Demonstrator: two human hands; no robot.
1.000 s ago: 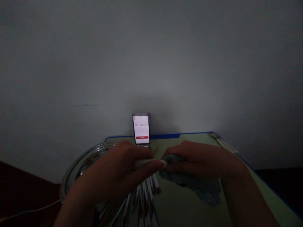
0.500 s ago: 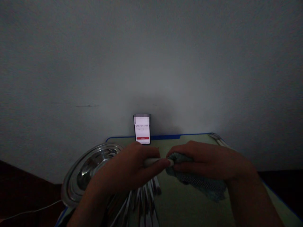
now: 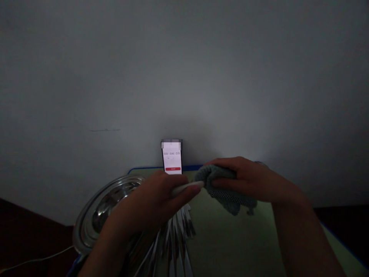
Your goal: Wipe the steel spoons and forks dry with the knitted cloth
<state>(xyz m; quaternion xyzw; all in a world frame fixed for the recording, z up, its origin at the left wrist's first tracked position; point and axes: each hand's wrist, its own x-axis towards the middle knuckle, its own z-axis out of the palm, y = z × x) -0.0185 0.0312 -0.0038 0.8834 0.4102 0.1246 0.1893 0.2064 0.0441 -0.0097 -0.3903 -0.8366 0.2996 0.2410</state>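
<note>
My left hand (image 3: 152, 196) is closed around a white-handled utensil (image 3: 183, 188), thumb along the handle. Its far end disappears into a grey-green cloth (image 3: 227, 197), so I cannot see what kind of utensil it is. My right hand (image 3: 256, 179) grips the cloth, bunched around that end, and a loose fold hangs below the fingers. Under and beside my left forearm, several pieces of metal cutlery (image 3: 180, 246) lie fanned out on the table. A shiny metal basin (image 3: 82, 227) sits to the left, partly covered by my left arm.
A phone (image 3: 172, 161) showing a running timer leans against the grey wall (image 3: 184, 77) at the back. The pale green tabletop (image 3: 230, 246) has a blue edge. Behind my right wrist, a bit of metal cutlery (image 3: 261, 163) shows. A thin cable (image 3: 43, 259) runs at lower left.
Both hands have risen slightly and shifted a little left, with the utensil and cloth. The cloth's hanging fold has swung up and left. My right hand now covers more of the cutlery at the back corner.
</note>
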